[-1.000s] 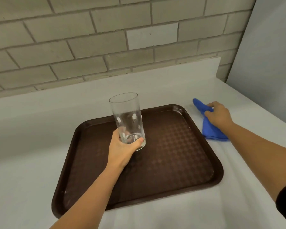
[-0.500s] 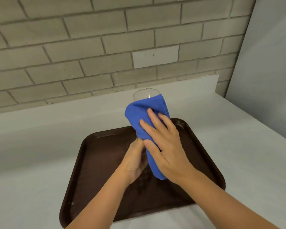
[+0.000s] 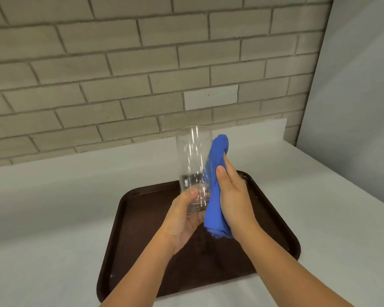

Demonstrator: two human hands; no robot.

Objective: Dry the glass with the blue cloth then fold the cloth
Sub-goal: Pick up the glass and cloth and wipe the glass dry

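A tall clear glass (image 3: 193,160) is held upright above the brown tray (image 3: 138,218). My left hand (image 3: 182,220) grips the glass around its base, thumb on the front. Water drops show on its lower part. The blue cloth (image 3: 216,187) is bunched into a long roll and pressed against the right side of the glass. My right hand (image 3: 233,198) holds the cloth flat against the glass, thumb on the near side of the cloth. The far side of the glass behind the cloth is hidden.
The tray lies on a white counter (image 3: 42,218). A grey brick wall (image 3: 142,74) runs along the back, and a plain grey panel (image 3: 359,85) closes the right side.
My right hand picked the cloth up from the counter and brought it to the glass. The cloth slid from the front of the glass round to its right side. The glass is raised.
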